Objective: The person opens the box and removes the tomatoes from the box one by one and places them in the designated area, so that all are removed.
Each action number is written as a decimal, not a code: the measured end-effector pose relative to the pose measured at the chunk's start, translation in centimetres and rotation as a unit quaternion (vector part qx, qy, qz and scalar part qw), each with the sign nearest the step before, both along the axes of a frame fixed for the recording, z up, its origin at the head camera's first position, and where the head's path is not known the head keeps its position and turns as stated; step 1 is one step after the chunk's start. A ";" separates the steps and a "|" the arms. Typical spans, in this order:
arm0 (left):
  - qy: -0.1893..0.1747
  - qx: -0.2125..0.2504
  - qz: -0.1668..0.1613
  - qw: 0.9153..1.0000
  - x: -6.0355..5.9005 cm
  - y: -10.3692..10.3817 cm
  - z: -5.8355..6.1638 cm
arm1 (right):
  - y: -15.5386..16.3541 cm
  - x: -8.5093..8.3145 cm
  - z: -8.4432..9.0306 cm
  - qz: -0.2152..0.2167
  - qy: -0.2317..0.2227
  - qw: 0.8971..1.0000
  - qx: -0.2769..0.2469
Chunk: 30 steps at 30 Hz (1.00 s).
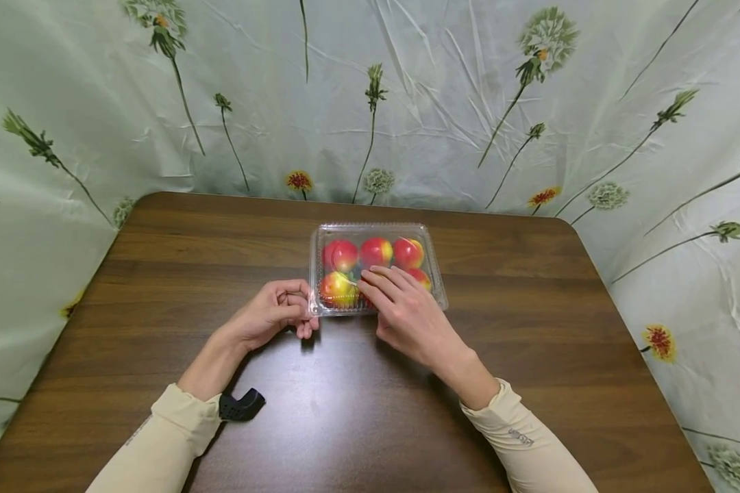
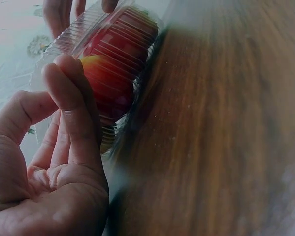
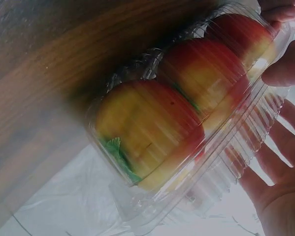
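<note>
A clear plastic clamshell container [image 1: 439, 291] lies on the table with its lid down. Inside are several red-and-yellow fruits [image 1: 376, 252] that look like apples or nectarines; a bit of green leaf [image 3: 118, 155] shows by one. At the container's front left corner, my left hand [image 1: 275, 315] pinches the rim between thumb and fingers. My right hand [image 1: 410, 311] rests on top of the lid with fairly straight fingers, covering part of the front row. In the right wrist view its thumb [image 3: 287, 66] touches the front rim.
The brown wooden table [image 1: 518, 329] has rounded far corners. Behind it and at both sides hangs a pale curtain [image 1: 432, 103] printed with dandelions. A black band piece [image 1: 240, 405] sits at the left cuff.
</note>
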State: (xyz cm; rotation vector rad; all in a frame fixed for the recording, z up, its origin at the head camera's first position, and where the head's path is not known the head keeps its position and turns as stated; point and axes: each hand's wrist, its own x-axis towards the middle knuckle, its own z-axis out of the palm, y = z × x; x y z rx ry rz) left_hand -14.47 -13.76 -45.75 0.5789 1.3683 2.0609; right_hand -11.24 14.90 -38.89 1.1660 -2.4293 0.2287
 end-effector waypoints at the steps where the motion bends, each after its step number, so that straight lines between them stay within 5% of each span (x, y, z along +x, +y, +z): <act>1: 0.001 -0.001 0.000 1.000 0.0 0.0 0.0 | 0.0 0.0 0.0 0.002 0.002 1.000 0.001; 9: 0.001 -0.006 -0.001 1.000 -0.2 0.0 0.1 | -0.2 0.2 0.2 -0.002 0.000 1.000 0.026; 30: -0.019 -0.005 0.015 1.000 -0.1 0.4 0.2 | -0.1 0.0 0.1 -0.020 0.035 0.999 -0.018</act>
